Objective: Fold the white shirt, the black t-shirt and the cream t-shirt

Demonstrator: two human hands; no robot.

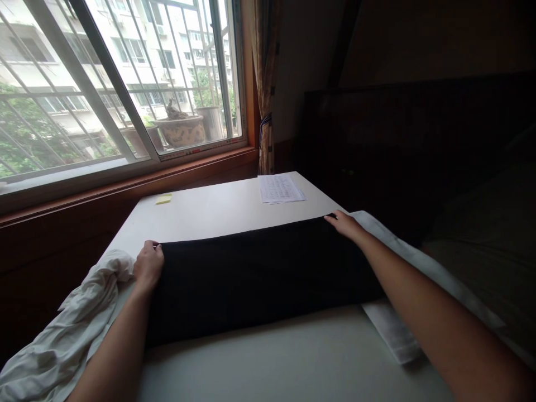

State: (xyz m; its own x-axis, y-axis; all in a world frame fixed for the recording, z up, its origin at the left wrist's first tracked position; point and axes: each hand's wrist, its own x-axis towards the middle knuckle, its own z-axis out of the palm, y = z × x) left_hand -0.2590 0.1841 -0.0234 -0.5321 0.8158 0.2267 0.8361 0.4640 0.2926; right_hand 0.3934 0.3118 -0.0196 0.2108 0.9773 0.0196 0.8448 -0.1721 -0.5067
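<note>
A black cloth [259, 279], flat and roughly rectangular, stretches across the white table [201, 215]. What garment it is, if any, I cannot tell. My left hand [148, 262] pinches its far left corner, fingers closed on the edge. At the far right corner, my right hand [341, 223] grips the same edge between thumb and fingers. The far edge runs nearly straight between both hands. Crumpled white fabric [79, 312] lies beside my left forearm. More pale cloth [393, 329] sticks out from under the black cloth's right end, below my right forearm.
Printed papers [281, 188] lie at the table's far right, and a yellow sticky-note pad [163, 199] at its far left. Behind the table are a barred window [125, 84] and a tied curtain [266, 111]. Dark furniture [377, 145] stands to the right.
</note>
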